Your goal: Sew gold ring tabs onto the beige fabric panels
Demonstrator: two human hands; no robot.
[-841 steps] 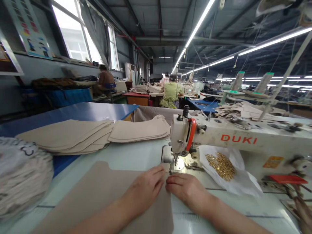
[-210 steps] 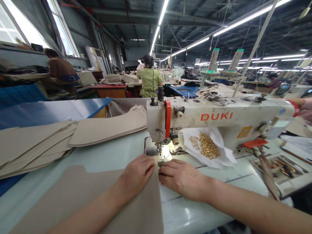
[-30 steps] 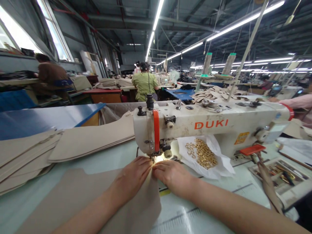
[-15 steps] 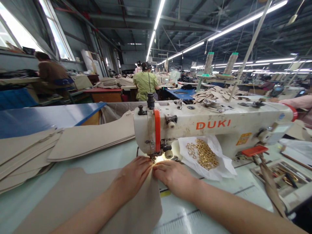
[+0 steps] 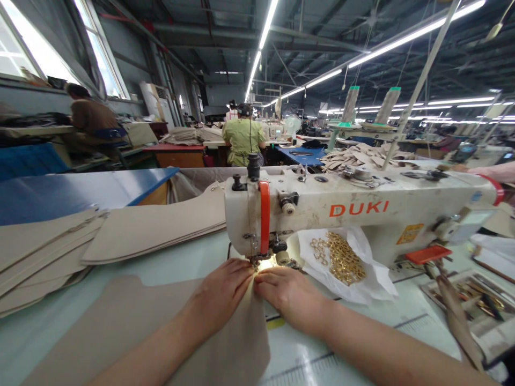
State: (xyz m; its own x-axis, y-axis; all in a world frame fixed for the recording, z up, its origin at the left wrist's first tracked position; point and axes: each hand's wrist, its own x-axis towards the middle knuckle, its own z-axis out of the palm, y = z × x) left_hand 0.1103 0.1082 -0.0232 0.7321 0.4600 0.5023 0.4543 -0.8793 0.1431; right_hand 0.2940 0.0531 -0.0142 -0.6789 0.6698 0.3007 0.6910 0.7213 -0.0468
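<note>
A large beige fabric panel (image 5: pixel 132 327) lies flat on the pale table in front of me. My left hand (image 5: pixel 223 295) presses on its right edge, fingers bent with the tips pinched at the needle. My right hand (image 5: pixel 287 295) lies just to the right of it, its fingers also pinched on the panel's edge under the presser foot. Both fingertips meet below the head of the white DUKI sewing machine (image 5: pixel 341 209), where a small lamp lights the needle area.
Stacks of beige cut panels (image 5: pixel 120 228) lie at the left and behind. White paper holding gold metal rings (image 5: pixel 341 262) sits under the machine arm. A tray of tools (image 5: pixel 478 300) is at the right. Other people work at tables behind; a pink-sleeved arm (image 5: pixel 493 171) shows at far right.
Both hands have stayed pinched on the panel's edge at the needle. The view has shifted slightly, and the hands sit a little closer under the machine head than seven seconds ago.
</note>
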